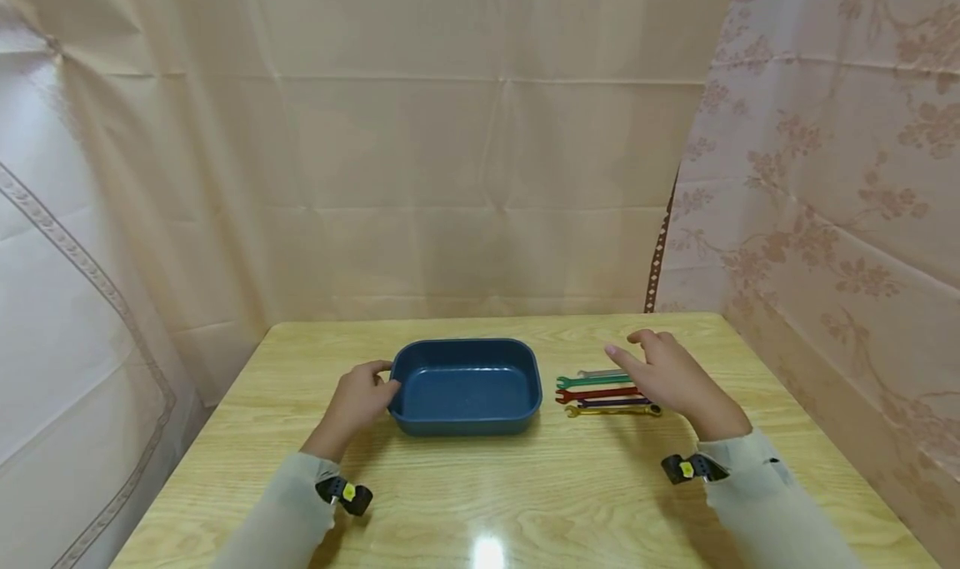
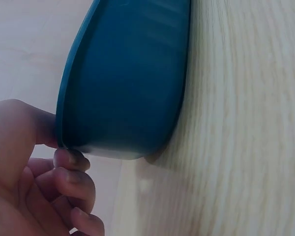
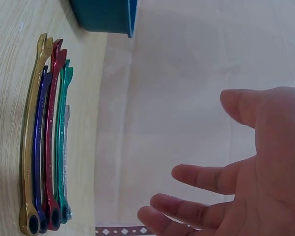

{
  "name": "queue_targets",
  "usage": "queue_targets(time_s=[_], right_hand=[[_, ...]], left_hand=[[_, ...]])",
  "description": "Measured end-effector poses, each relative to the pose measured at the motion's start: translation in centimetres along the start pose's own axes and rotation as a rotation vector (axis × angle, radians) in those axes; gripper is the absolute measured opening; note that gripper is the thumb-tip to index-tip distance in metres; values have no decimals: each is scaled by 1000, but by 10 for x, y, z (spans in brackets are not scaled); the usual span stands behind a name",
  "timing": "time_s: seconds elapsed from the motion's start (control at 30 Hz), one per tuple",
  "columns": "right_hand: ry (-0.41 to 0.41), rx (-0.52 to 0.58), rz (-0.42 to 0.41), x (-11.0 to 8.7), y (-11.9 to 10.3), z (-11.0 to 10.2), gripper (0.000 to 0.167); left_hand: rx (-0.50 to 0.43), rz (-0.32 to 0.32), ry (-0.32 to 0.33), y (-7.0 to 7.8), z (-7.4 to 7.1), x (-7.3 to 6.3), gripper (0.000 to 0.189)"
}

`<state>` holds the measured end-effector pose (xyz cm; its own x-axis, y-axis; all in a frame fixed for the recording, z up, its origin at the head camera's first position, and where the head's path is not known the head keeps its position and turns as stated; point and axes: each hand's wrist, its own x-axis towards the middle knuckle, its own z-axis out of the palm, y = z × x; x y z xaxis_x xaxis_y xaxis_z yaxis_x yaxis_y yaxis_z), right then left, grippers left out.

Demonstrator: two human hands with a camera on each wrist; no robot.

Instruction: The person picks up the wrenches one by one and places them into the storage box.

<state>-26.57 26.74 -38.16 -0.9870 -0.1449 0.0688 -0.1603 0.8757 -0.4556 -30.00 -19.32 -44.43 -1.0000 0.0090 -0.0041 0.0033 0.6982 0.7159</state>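
A blue rectangular plastic bin stands on the table with its inside bare. At its left end my left hand pinches the rim, thumb on one side of the wall and curled fingers on the other, as the left wrist view shows of the bin. Right of the bin lies a row of combination wrenches: gold, purple, red, green and silver. My right hand hovers above their right ends, fingers spread and holding nothing.
The light wood-grain table meets a hanging beige cloth along its back edge. Flower-patterned cloth hangs along the right side, and white cloth on the left.
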Motion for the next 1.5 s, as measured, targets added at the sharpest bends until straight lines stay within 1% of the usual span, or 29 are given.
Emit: queue_targets(time_s=[0.13, 0.3, 0.43, 0.6, 0.67, 0.73, 0.8, 0.9, 1.03, 1.1, 1.2, 1.3, 1.4, 1.5], right_hand=[[0, 25, 20, -2, 6, 1, 89], [-3, 52, 60, -6, 14, 2, 85], [-6, 68, 106, -8, 19, 4, 78], [-39, 78, 158, -10, 26, 3, 65], [-55, 81, 175, -11, 30, 1, 63], [-66, 85, 187, -11, 34, 0, 62], [-77, 95, 200, -10, 38, 0, 61], [-89, 100, 216, -10, 44, 1, 58], [-126, 112, 248, -9, 52, 6, 47], [-150, 126, 254, -8, 56, 9, 45], [-192, 147, 271, -8, 61, 13, 53], [-212, 138, 274, -9, 68, 16, 55], [-215, 122, 280, -8, 73, 19, 56], [-223, 142, 274, -5, 76, 21, 57]], left_hand=[[-58, -15, 11, -1, 3, 1, 46], [-140, -26, 2, -3, 7, 2, 46], [-255, -23, -8, -9, 9, 1, 45], [-396, -22, -18, -17, 9, -3, 46], [-444, -37, -22, -20, 9, -3, 47], [-499, -67, -29, -24, 11, -3, 48], [-559, -102, -30, -27, 13, -3, 46], [-629, -128, -28, -31, 16, -4, 39], [-652, -112, -23, -35, 19, -6, 36], [-654, -107, -25, -36, 19, -6, 37], [-658, -108, -34, -37, 19, -7, 39], [-656, -109, -42, -36, 19, -8, 39], [-657, -109, -49, -36, 19, -8, 37], [-655, -111, -51, -36, 19, -8, 35]])
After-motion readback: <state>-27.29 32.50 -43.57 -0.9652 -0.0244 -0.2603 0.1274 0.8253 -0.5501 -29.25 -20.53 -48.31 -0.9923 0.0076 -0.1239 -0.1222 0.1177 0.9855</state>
